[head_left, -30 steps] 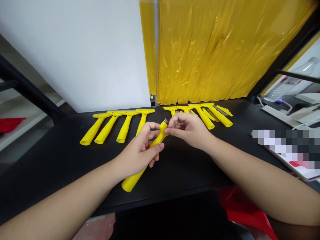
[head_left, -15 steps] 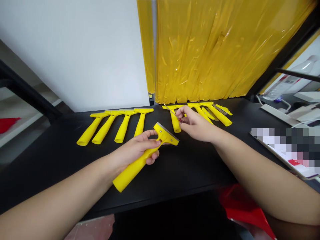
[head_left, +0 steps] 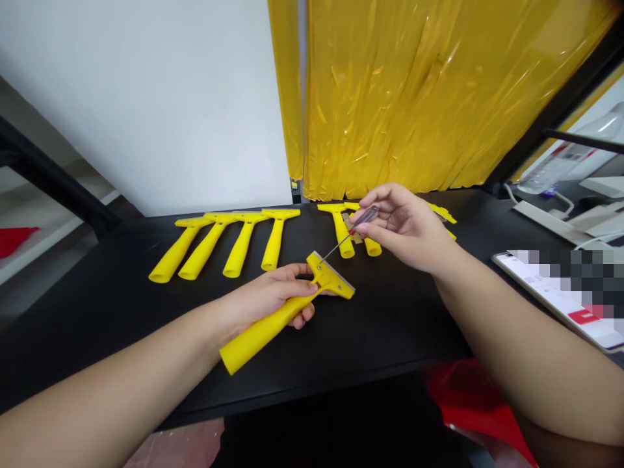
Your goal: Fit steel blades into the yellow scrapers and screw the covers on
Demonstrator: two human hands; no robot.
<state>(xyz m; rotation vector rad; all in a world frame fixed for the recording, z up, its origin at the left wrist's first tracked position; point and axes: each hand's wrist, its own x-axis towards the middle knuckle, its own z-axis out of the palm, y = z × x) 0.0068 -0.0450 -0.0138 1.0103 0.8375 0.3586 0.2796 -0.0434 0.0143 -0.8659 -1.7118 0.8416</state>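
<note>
to work well, line the screwdriver [head_left: 366, 218] up straight with the upper screw [head_left: 319, 267], press gently while turning, and brace against the push from below. probably prone to slipping if tilted, so worth minding fingers near the metal edge [head_left: 338, 273]. best to give the lower screw [head_left: 340, 287] the same care, if needing a turn. hard to tell whether seated in the screw, though with tip apparently right at it.

in the left hand [head_left: 277, 288], closed around the neck with thumb on top and fingers curled beneath: the yellow scraper [head_left: 280, 323], held above the black table [head_left: 390, 338], slanting with head up and to the right. in the right hand [head_left: 404, 224], half curled: the screwdriver, pinched by its handle between thumb and fingers. beyond, on the table's left side: four more scrapers [head_left: 240, 250].
</note>
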